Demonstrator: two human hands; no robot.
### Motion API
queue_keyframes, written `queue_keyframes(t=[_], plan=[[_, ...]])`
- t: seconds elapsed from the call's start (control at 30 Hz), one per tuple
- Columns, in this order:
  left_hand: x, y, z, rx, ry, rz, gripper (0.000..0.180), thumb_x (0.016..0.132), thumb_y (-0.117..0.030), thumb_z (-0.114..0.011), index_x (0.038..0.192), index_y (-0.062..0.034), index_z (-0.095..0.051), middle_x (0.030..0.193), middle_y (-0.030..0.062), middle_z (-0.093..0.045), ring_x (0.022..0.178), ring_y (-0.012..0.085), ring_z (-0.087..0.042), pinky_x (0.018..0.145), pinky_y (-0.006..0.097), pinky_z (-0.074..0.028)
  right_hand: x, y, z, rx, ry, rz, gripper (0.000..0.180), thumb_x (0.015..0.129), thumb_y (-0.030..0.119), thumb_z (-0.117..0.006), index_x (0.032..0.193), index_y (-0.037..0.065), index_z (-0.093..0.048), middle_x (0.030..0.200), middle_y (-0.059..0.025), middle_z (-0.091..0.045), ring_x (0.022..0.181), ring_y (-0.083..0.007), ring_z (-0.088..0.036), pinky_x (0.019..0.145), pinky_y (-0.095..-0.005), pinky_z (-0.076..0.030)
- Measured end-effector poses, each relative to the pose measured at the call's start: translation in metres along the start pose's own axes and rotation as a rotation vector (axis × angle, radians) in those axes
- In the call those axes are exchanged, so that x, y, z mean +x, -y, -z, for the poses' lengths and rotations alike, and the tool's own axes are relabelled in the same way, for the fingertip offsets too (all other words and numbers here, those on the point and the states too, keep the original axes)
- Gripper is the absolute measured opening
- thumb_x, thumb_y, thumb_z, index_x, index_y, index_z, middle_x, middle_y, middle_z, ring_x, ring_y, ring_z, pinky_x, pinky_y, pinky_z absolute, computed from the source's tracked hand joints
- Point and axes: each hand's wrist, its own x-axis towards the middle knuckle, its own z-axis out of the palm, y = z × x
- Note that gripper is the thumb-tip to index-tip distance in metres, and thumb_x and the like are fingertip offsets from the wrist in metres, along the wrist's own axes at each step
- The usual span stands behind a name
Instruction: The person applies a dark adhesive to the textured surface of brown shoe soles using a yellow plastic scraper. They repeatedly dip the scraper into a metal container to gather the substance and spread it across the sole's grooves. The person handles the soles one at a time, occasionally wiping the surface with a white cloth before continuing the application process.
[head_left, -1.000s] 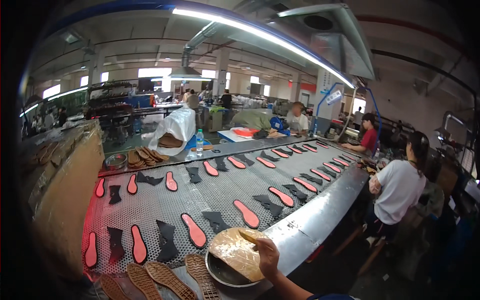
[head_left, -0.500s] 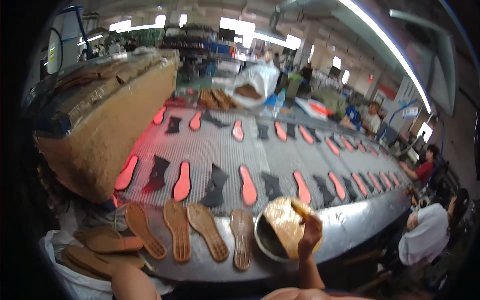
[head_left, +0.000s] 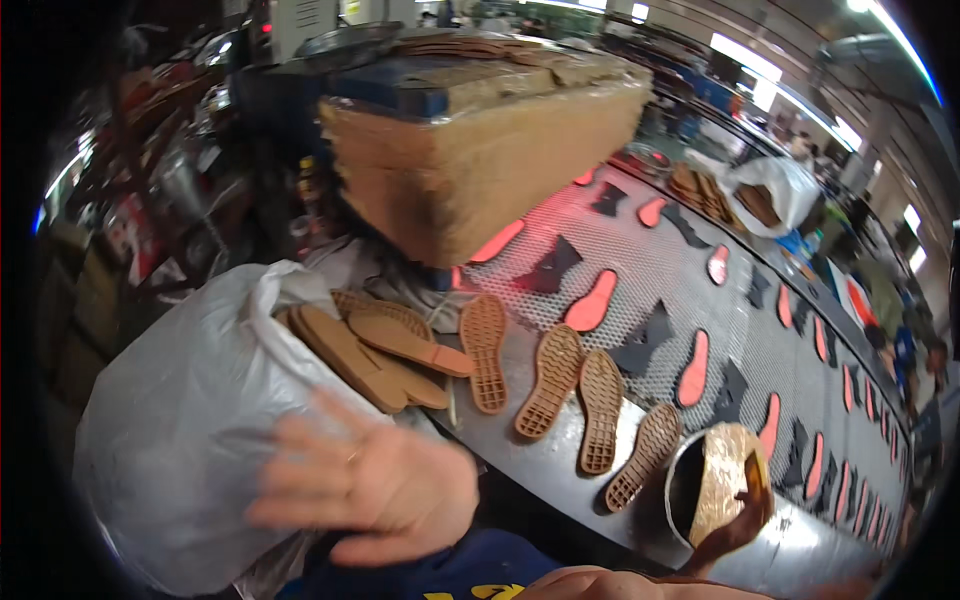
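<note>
My left hand (head_left: 370,485) is blurred, its fingers spread and nothing in it, in front of a bulging white plastic bag (head_left: 190,430). Tan shoe soles (head_left: 385,350) lie piled at the bag's mouth. My right hand (head_left: 745,515) is closed round a short yellow handle (head_left: 753,468); whatever is at its other end is hidden. It is at a round metal pot (head_left: 683,485), partly covered by a shiny tan sheet (head_left: 722,480). Between the pile and the pot, several brown soles (head_left: 550,382) lie in a row on the metal ledge, tread side up.
Beyond the ledge, a mesh conveyor belt (head_left: 655,265) carries pink-topped insole shapes (head_left: 692,368) and black shoe uppers (head_left: 645,338). A large worn, tan-sided machine housing (head_left: 500,150) spans the belt's left end under red light. A white bag (head_left: 775,195) with soles sits across the belt.
The view has swung left, bringing the full white bag into sight. My left hand has come up before the bag, fingers spread. My right hand still grips the yellow handle by the pot.
</note>
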Motion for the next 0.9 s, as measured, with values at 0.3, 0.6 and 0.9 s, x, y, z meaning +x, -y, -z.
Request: queue_keyframes(t=[0.3, 0.6, 0.9], plan=[[-0.052, 0.016, 0.091, 1.598, 1.482, 0.588, 0.075, 0.086, -0.030, -0.059, 0.139, 0.0100, -0.025, 0.140, 0.0299, -0.033, 0.132, 0.0433, -0.028, 0.110, 0.049, -0.020, 0.003, -0.016, -0.019, -0.045, 0.063, -0.168, 0.028, 0.098, 0.016, -0.045, 0.115, -0.002, -0.058, 0.100, -0.0130, -0.061, 0.090, -0.0217, -0.057, 0.082, -0.0325, -0.045], [-0.074, -0.003, 0.121, 1.472, 1.121, 0.776, 0.061, 0.081, -0.006, -0.062, 0.134, 0.0017, -0.033, 0.125, 0.0235, -0.039, 0.121, 0.0404, -0.038, 0.101, 0.048, -0.033, 0.002, -0.028, -0.005, -0.049, 0.062, -0.249, 0.029, 0.098, 0.016, -0.046, 0.117, -0.002, -0.057, 0.099, -0.0131, -0.061, 0.090, -0.0216, -0.057, 0.082, -0.0325, -0.045], [-0.086, 0.046, 0.164, 1.933, 1.745, 0.400, 0.044, 0.084, -0.012, -0.052, 0.128, -0.0117, -0.054, 0.141, 0.0166, -0.039, 0.136, 0.0407, -0.026, 0.113, 0.054, -0.014, 0.001, -0.032, 0.010, -0.071, 0.031, -0.289, 0.029, 0.098, 0.016, -0.046, 0.118, -0.003, -0.056, 0.099, -0.0132, -0.061, 0.090, -0.0215, -0.057, 0.082, -0.0325, -0.045]])
